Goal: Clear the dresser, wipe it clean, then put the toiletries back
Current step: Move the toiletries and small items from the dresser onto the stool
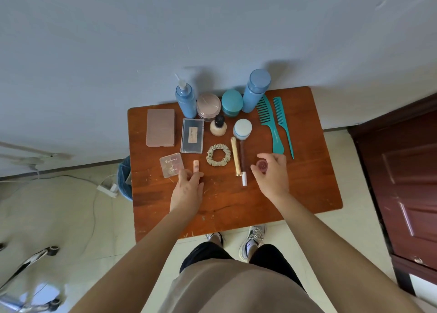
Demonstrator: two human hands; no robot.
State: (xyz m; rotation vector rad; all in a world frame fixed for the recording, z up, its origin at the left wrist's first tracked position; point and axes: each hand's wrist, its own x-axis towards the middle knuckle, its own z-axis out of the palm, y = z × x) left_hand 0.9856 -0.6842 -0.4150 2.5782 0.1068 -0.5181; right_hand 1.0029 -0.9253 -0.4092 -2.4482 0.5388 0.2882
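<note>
While the right hand (pixel 272 173) curls its fingers (pixel 256 170) around a small round pot (pixel 261 165), the left hand (pixel 189 185) pinches a little pink tube (pixel 196 166) low on the surface (pixel 224 201). Both look light and hard, maybe slippery, so hold them by the sides. Around them lie a soft scrunchie (pixel 218 154), combs (pixel 268 121), jars and bottles (pixel 256 90) near the wall.

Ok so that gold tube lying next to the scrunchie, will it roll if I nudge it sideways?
Probably. The gold tube looks round and smooth and lies flat on the bare dresser, so a sideways nudge would likely roll it. It seems stiff and light. The brown tube close on its right might stop it that way.
</note>
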